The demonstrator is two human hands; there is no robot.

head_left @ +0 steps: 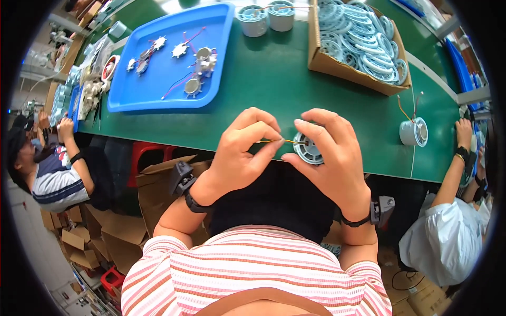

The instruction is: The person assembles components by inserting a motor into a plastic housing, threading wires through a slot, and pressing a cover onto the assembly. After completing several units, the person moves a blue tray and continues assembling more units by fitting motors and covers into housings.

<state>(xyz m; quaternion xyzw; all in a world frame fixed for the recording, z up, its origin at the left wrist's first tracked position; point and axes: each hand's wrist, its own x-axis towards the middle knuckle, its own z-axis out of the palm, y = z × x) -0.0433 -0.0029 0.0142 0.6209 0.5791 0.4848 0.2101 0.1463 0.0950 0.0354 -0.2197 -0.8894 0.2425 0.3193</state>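
Currently left fingers (pixel 265 130) pinched together on wire (pixel 290 140) running from cup (pixel 310 154); right fingers (pixel 331 138) curled around cup, thumb apart, by table (pixel 263 84) edge. Cup's right side hidden; wire tip unclear.

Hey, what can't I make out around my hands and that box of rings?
Head view:
- Round part: right side hidden by the right hand.
- Wire: pinched stretch hidden by the left hand.
- Rings: lower ones buried under upper ones.
- Box: far end cut off by the top edge.

The spoked cup (pixel 313 154) is smooth plastic — the box (pixel 342 73), matt cardboard.
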